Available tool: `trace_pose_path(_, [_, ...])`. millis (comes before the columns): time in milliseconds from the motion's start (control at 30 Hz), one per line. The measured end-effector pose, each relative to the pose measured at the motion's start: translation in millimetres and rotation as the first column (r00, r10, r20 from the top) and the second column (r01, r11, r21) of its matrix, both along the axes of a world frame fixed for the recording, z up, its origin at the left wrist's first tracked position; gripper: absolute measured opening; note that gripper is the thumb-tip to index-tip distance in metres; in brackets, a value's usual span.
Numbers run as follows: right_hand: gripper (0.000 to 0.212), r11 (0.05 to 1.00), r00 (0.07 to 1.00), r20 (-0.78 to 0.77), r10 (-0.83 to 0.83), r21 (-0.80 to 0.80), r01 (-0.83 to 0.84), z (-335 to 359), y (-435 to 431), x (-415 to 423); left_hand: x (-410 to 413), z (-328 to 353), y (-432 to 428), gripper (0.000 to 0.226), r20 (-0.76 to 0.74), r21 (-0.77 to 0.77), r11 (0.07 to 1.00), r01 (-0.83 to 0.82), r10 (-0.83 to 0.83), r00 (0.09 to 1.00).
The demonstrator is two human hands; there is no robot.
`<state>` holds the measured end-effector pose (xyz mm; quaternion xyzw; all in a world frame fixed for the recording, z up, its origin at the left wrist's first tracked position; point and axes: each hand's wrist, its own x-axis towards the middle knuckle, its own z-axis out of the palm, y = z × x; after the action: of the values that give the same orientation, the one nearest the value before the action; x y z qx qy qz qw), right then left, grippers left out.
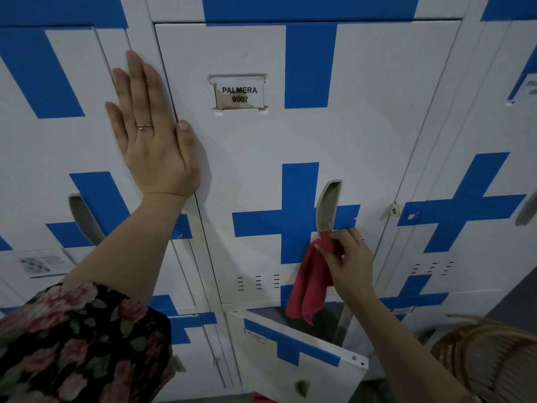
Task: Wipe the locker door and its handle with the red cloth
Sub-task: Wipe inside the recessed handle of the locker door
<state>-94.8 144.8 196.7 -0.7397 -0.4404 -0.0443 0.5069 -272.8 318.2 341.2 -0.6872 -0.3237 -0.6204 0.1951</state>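
The white locker door [247, 158] with blue cross stripes carries a label reading PALMERA 0007. Its grey recessed handle [328, 206] sits right of the door's middle. My right hand [350, 257] pinches the red cloth [309, 282] at the handle's lower end; most of the cloth hangs down loose over the door's bottom edge. My left hand [152, 132] lies flat with straight fingers across the seam at the door's left edge, thumb on this door, fingers on the neighbouring locker.
A lower locker door [296, 362] stands swung open toward me below the cloth. Matching lockers flank both sides, with a handle [85, 218] on the left one. A hasp [393, 210] sits right of the door. A wicker chair [488, 359] fills the bottom right.
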Motion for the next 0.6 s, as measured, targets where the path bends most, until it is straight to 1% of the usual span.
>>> trace_pose_path(67, [0.020,0.999,0.998,0.060,-0.030,-0.041,0.033,1,2,-4,0,0,0,0.061,0.001,0.000,1.000,0.000,0.000,1.000])
trace_pose_path(133, [0.026,0.987,0.986,0.157,-0.051,-0.145,0.074,3,4,-10,0,0,0,0.061,0.004,0.003,1.000,0.000,0.000,1.000])
trace_pose_path(167, [0.028,0.975,0.982,0.183,-0.056,-0.203,0.093,5,5,-13,0,0,0,0.061,0.005,0.006,1.000,0.000,0.000,1.000])
trace_pose_path(233, [0.027,0.956,0.982,0.179,-0.059,-0.274,0.107,12,7,-17,0,0,0,0.061,0.004,0.008,1.000,-0.001,0.001,1.000])
trace_pose_path(333, [0.031,0.918,0.959,0.279,-0.040,-0.369,0.145,18,9,-17,1,0,0,0.060,0.003,0.006,1.000,-0.001,0.001,1.000])
trace_pose_path(400, [0.031,0.937,0.960,0.276,-0.035,-0.326,0.128,17,8,-12,1,0,0,0.061,0.003,0.004,1.000,0.000,0.000,1.000])
trace_pose_path(500, [0.027,0.979,0.987,0.159,-0.018,-0.197,0.049,11,3,-4,0,-1,0,0.061,0.003,-0.002,1.000,-0.005,0.005,1.000])
trace_pose_path(600, [0.021,0.995,0.999,0.040,0.030,-0.092,-0.026,3,-6,4,1,-1,1,0.061,0.003,0.000,1.000,-0.005,0.005,1.000])
